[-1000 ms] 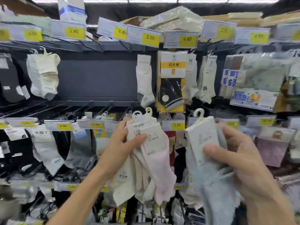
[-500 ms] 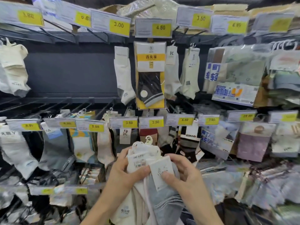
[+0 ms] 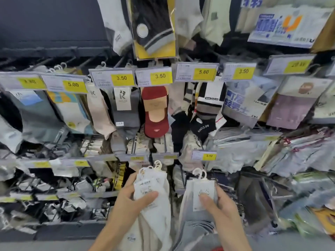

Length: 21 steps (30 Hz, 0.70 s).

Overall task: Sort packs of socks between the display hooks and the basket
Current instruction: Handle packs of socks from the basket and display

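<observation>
Low before the wall of socks, both hands are apart again. Half a second ago they were joined on one bundle, the right thumb pressing a card against the stack in the left. Now I see the left hand (image 3: 130, 207) gripping the bundle of white and cream sock packs with white plastic hanger loops (image 3: 152, 182), its thumb across the printed card in front. The right hand (image 3: 224, 212) grips a separate grey sock pack with a white card header (image 3: 204, 186), thumb on the card and fingers behind. Two hanger loops stand above this card, so I judge that a second pack sits behind the grey one, but I cannot tell it surely. The view also went down: the top row of price labels has left the picture, and the dark metal display hooks (image 3: 45, 61) of the middle row are now high in it. The grey pack is held just under the yellow price label marked 3.50 (image 3: 209, 156), near but not touching. For the task this means, I think, that the comparing is finished and the grey pack is separated for its own place. The next move would need its loops guided onto a hook. The basket I do not see; a small red edge (image 3: 218, 249) at the bottom border may be it, I cannot say.
</observation>
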Motion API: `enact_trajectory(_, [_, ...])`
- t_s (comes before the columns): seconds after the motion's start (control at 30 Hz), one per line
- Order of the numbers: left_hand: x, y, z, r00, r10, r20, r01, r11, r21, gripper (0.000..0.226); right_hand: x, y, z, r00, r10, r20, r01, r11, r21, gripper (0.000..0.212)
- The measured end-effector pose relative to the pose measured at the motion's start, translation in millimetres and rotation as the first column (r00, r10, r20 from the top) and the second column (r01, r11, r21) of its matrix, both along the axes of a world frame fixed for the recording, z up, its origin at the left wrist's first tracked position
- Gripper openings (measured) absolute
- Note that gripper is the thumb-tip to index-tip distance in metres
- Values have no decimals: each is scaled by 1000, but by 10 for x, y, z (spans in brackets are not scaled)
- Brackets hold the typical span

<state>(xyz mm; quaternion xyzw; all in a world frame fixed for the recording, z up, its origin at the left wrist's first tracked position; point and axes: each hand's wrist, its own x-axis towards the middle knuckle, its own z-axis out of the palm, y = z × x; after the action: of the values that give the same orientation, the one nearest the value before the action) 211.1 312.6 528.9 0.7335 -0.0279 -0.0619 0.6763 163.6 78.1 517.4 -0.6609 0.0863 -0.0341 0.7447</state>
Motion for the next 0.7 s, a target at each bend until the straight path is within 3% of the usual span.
enact_trajectory(0.43, [413, -17, -708, 980, 94, -175, -97, 995, -11, 15, 1015, 43, -1194, 988, -109, -105, 93, 985, -145, 26])
enact_trajectory(0.7, [520, 121, -1266, 956, 193, -219, -204, 979, -30, 10, 877, 274, -1592, 985, -38, -168, 32, 999, -35, 21])
